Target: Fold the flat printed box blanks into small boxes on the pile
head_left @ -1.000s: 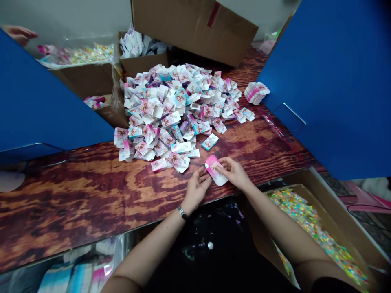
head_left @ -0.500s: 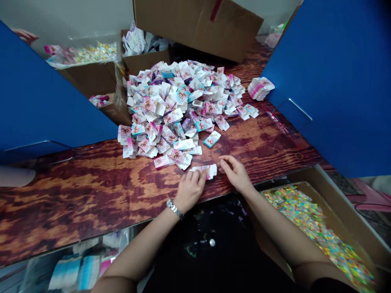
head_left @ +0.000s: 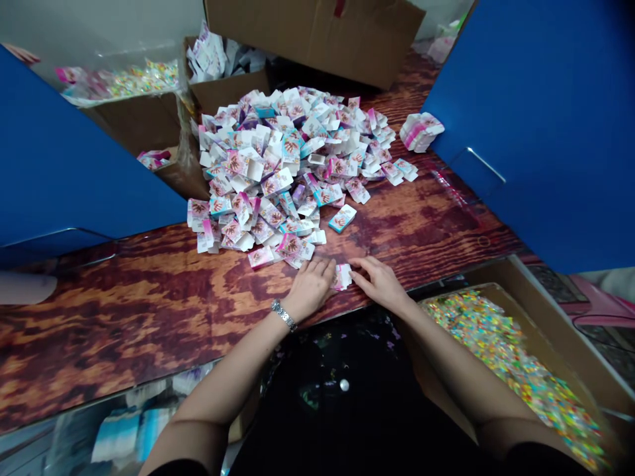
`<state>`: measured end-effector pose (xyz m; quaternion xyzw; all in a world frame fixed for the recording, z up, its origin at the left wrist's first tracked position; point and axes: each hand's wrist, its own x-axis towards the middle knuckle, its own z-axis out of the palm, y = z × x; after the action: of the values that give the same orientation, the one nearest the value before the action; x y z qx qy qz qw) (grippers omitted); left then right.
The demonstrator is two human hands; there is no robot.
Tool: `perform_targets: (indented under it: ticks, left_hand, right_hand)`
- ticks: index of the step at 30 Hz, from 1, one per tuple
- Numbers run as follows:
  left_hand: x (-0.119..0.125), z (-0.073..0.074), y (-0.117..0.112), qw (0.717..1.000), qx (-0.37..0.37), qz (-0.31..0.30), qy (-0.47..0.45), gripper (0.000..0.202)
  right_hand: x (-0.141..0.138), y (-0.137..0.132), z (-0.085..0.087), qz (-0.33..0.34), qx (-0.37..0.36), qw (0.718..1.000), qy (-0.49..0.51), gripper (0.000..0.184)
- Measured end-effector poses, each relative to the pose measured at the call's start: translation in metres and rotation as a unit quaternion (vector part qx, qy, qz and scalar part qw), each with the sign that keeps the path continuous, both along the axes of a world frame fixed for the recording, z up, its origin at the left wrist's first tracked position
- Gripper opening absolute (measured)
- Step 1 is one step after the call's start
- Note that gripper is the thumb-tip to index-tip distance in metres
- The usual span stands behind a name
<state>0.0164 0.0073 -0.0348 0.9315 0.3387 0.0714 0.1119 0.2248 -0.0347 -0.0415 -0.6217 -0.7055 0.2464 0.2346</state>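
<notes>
My left hand (head_left: pixel 311 286), with a watch on its wrist, lies over a small pink and white carton (head_left: pixel 342 276) on the wooden table (head_left: pixel 149 297), its fingers curled on the carton's left side. My right hand (head_left: pixel 380 281) touches the carton's right end with its fingertips. A big heap of the same small printed cartons (head_left: pixel 282 165) rises just beyond both hands. One teal carton (head_left: pixel 342 218) sits apart at the heap's near edge.
Blue panels stand at the left (head_left: pixel 64 178) and the right (head_left: pixel 546 119). A cardboard box of colourful small pieces (head_left: pixel 516 370) sits low at my right. More cardboard boxes (head_left: pixel 317 33) stand behind the heap, and a small carton stack (head_left: pixel 421 131) lies at the right.
The carton was held up between both hands; it has come down to the table, where my left hand now covers it and my right hand has closed in on its end.
</notes>
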Motion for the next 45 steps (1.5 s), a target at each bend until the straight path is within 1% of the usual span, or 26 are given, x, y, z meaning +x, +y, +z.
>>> perform_targets:
  ticks: [3, 7, 9, 11, 13, 15, 16, 17, 19, 23, 27, 29, 31, 33, 35, 37, 38, 40, 43, 45]
  left_hand:
    - [-0.001, -0.001, -0.006, 1.0, 0.005, 0.014, -0.018, 0.059]
    - [-0.005, -0.002, -0.016, 0.995, 0.031, 0.048, -0.082, 0.06]
    - [-0.007, 0.0, -0.021, 0.992, 0.041, 0.053, -0.107, 0.061]
    - [-0.007, 0.004, -0.024, 0.991, 0.05, 0.047, -0.119, 0.061]
    - [-0.006, 0.007, -0.026, 0.99, 0.059, 0.041, -0.122, 0.06]
    - [-0.006, 0.009, -0.027, 0.99, 0.058, 0.039, -0.122, 0.059]
    - [-0.006, 0.009, -0.027, 0.99, 0.056, 0.042, -0.121, 0.06]
    - [-0.006, 0.01, -0.028, 0.99, 0.054, 0.045, -0.119, 0.061]
    - [-0.007, 0.011, -0.028, 0.991, 0.052, 0.051, -0.113, 0.062]
    - [-0.008, 0.018, -0.03, 0.991, 0.057, 0.049, -0.107, 0.052]
    - [-0.008, 0.024, -0.032, 0.991, 0.055, 0.043, -0.113, 0.048]
    - [-0.009, 0.023, -0.032, 0.987, 0.052, 0.059, -0.142, 0.046]
    - [-0.009, 0.02, -0.032, 0.975, 0.037, 0.095, -0.195, 0.045]
    - [-0.009, 0.019, -0.032, 0.957, 0.016, 0.143, -0.251, 0.045]
    - [-0.009, 0.02, -0.032, 0.941, -0.001, 0.178, -0.288, 0.048]
    - [-0.008, 0.023, -0.034, 0.935, -0.012, 0.186, -0.302, 0.051]
    - [-0.008, 0.024, -0.035, 0.935, -0.019, 0.182, -0.303, 0.052]
    - [-0.008, 0.025, -0.037, 0.938, -0.03, 0.172, -0.301, 0.05]
    - [-0.01, 0.024, -0.039, 0.947, -0.026, 0.138, -0.29, 0.04]
    - [-0.011, 0.023, -0.039, 0.955, -0.015, 0.111, -0.275, 0.034]
  right_hand:
    - [0.0, -0.001, 0.001, 0.002, 0.009, 1.0, 0.008, 0.027]
    - [-0.004, -0.004, 0.005, -0.013, 0.026, 0.999, 0.043, 0.027]
    - [-0.008, -0.005, 0.007, -0.025, 0.022, 0.997, 0.073, 0.028]
    - [-0.012, -0.003, 0.009, -0.031, -0.005, 0.991, 0.13, 0.031]
    - [-0.015, -0.001, 0.011, -0.029, -0.054, 0.972, 0.228, 0.036]
    - [-0.018, 0.003, 0.014, -0.019, -0.102, 0.941, 0.323, 0.04]
    - [-0.018, 0.004, 0.015, -0.013, -0.117, 0.928, 0.352, 0.04]
    - [-0.019, 0.005, 0.017, -0.008, -0.125, 0.922, 0.366, 0.039]
    - [-0.02, 0.006, 0.02, 0.003, -0.129, 0.924, 0.36, 0.035]
    - [-0.02, 0.006, 0.025, 0.033, -0.121, 0.943, 0.307, 0.028]
    - [-0.019, 0.008, 0.036, 0.043, -0.072, 0.978, 0.19, 0.018]
    - [-0.021, 0.007, 0.042, 0.038, -0.042, 0.986, 0.159, 0.017]
    - [-0.023, 0.004, 0.046, 0.013, 0.013, 0.987, 0.16, 0.022]
    - [-0.026, -0.002, 0.044, -0.005, 0.107, 0.984, 0.144, 0.027]
    - [-0.029, -0.009, 0.04, 0.01, 0.201, 0.975, 0.098, 0.024]
    - [-0.032, -0.014, 0.036, 0.036, 0.25, 0.965, 0.064, 0.02]
    - [-0.034, -0.015, 0.035, 0.043, 0.255, 0.964, 0.064, 0.02]
    - [-0.037, -0.018, 0.035, 0.05, 0.233, 0.967, 0.087, 0.018]
    - [-0.04, -0.019, 0.042, 0.057, 0.153, 0.974, 0.159, 0.015]
    - [-0.041, -0.017, 0.045, 0.021, 0.095, 0.97, 0.224, 0.02]
